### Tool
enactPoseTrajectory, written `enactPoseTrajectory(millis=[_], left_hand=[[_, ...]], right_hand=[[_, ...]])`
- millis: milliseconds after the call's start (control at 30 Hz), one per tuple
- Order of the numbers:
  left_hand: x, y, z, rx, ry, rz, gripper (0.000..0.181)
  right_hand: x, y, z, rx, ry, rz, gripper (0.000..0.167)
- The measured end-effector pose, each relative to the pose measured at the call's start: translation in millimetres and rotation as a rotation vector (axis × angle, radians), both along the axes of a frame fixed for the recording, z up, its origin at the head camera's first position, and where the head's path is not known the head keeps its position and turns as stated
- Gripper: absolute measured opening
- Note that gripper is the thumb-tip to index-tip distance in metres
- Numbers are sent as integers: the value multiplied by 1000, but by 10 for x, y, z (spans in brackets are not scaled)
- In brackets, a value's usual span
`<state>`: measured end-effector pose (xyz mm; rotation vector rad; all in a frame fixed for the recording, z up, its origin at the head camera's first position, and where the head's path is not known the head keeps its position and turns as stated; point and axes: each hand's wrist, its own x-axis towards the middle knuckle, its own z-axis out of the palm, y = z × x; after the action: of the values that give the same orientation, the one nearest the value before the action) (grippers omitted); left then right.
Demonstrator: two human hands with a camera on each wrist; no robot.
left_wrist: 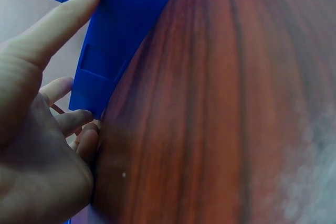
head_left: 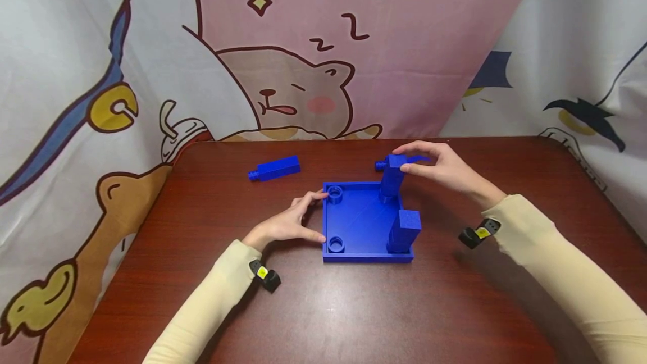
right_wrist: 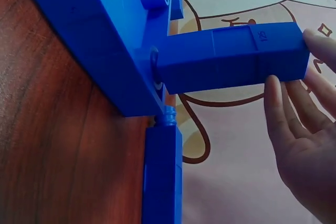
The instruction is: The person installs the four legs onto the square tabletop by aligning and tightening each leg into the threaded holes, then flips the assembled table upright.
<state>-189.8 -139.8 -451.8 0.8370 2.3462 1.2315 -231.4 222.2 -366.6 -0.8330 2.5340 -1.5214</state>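
So there's a cartoon-print curtain behind a dark reddish wood worktop, and a square blue tray-like base sits in the middle, rim up. Right hand has the top of the far-right square leg pinched between thumb and fingers. Left hand is spread wide, thumb and fingertips touching the base's left wall, gripping nothing else. I'd guess the step is seating that leg in its corner socket; can't tell if it's fully home. Next move probably calls for a straight push or twist while the base stays braced. As for sockets, the near-right one has a leg standing in it; the far-left socket and near-left socket are empty. One loose leg lies far left, another behind the far-right corner, partly hidden.
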Motion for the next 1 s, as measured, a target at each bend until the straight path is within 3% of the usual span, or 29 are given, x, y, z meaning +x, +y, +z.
enactPoseTrajectory(millis=[133,300,467,633,1000], left_hand=[[3,1,4,2,5,-1,90],[8,-4,17,-4,-1,2,91],[4,-7,14,-5,3,-1,92],[1,-2,13,-7,-9,-1,91],[6,6,26,-2,-9,3,90]], right_hand=[[-25,24,32,14,6,46,32],[-96,69,74,-15,26,208,34],[-137,74,122,42,2,335,39],[-147,65,138,99,-64,366,42],[-202,56,76,80,-29,417,43]])
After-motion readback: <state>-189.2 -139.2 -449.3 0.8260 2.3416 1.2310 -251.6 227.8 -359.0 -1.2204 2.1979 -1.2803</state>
